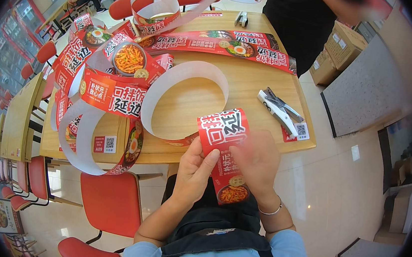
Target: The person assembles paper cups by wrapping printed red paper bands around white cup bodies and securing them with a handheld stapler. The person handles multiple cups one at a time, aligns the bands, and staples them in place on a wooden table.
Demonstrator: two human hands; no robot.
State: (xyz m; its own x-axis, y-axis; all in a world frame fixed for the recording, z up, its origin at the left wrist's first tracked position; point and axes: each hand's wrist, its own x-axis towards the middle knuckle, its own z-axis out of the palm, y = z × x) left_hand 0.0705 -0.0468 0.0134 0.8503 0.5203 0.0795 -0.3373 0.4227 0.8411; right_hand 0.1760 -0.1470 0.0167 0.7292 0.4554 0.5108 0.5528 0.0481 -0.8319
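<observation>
My left hand (pixel 195 170) is closed on a red printed paper strip (pixel 233 179), thumb on its front face. The strip's upper part curls over at the table's near edge, and its lower end hangs over my dark apron. My right hand (pixel 259 167) is at the strip's right edge, blurred by motion, so its fingers cannot be made out. A white-backed paper loop (pixel 190 66) stands on the table just beyond my hands. More red printed strips bent into loops (pixel 114 94) are heaped to the left. A white and black stapler (pixel 279 111) lies to the right.
Across the wooden table (pixel 266 79), a person in black (pixel 294 27) moves a long pale strip, one arm blurred. A flat red strip (pixel 225 44) and a second stapler (pixel 241 18) lie at the far side. Red chairs (pixel 110 201) stand at left, cardboard boxes (pixel 343 45) at right.
</observation>
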